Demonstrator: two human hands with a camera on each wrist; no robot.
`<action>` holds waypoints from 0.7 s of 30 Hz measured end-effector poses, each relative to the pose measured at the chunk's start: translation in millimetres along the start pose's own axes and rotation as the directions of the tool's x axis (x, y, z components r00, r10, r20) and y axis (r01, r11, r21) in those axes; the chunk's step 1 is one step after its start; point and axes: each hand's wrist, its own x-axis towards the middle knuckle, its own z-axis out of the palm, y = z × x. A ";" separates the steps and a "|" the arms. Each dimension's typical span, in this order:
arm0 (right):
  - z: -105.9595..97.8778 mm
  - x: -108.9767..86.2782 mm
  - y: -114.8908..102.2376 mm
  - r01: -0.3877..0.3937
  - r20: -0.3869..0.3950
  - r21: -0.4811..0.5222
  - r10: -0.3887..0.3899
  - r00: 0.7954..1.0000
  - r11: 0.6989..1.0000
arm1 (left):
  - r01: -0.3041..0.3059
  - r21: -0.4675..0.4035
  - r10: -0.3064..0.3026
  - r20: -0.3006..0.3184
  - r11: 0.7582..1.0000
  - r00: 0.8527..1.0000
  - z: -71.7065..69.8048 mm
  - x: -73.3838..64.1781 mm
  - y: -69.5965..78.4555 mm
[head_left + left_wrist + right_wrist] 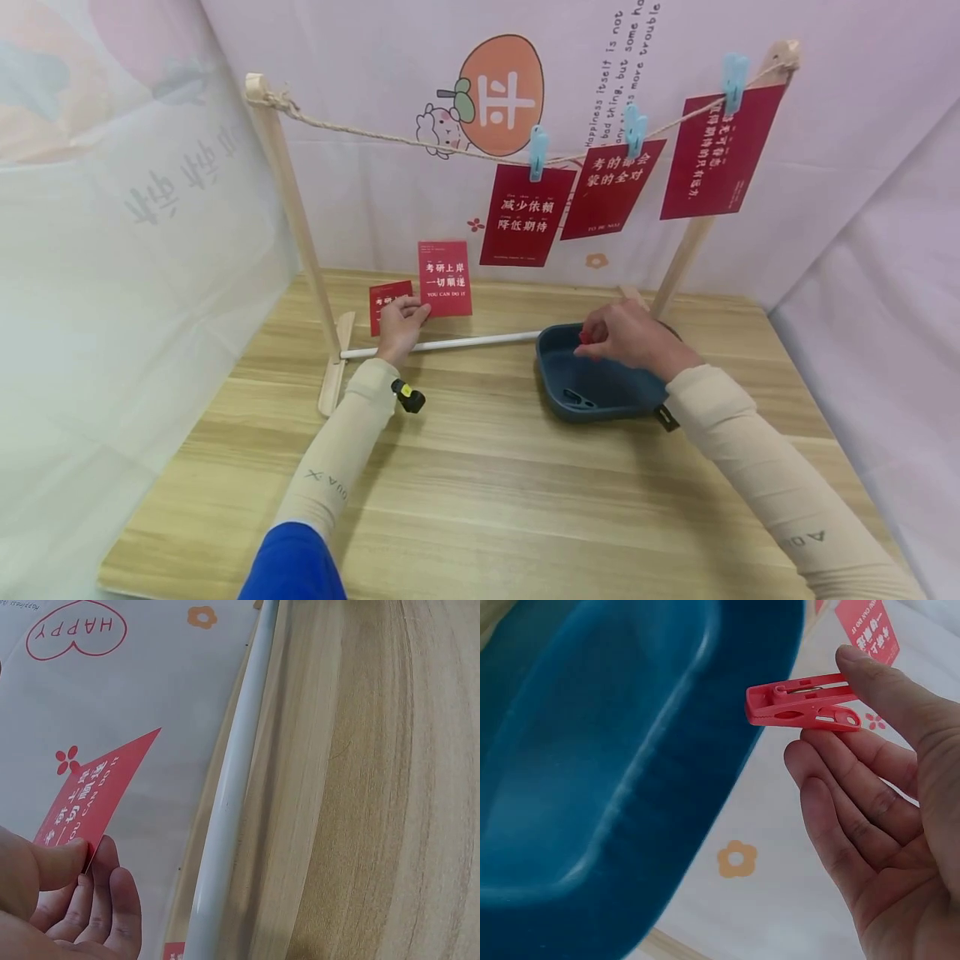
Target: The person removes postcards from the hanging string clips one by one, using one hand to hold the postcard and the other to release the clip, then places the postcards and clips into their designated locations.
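My left hand pinches a red card with white lettering by its lower corner, thumb on the printed face. Behind that hand, a second red card lies partly covered. Over the blue basin, my right hand pinches a red clothespin between thumb and fingers. The pin's jaws are together and point away from the palm. Down in the basin lies a dark clothespin. On the string, light blue clothespins hold up three red cards, all toward the right.
The string runs between two wooden posts on flat feet. A white rod joins the posts low over the wooden table. A printed cloth hangs behind, and white cloth drapes both sides.
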 end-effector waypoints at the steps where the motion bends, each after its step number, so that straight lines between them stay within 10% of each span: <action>1: 1.0 -0.5 1.1 -0.004 0.006 0.001 0.004 1.000 1.000 | 0.003 0.003 -0.003 0.000 1.000 1.000 0.5 0.6 -0.3; 21: 17.7 -6.4 16.4 -0.050 0.073 0.032 0.047 0.996 0.998 | 0.044 0.135 -0.043 -0.013 0.990 0.999 6.1 10.5 -7.9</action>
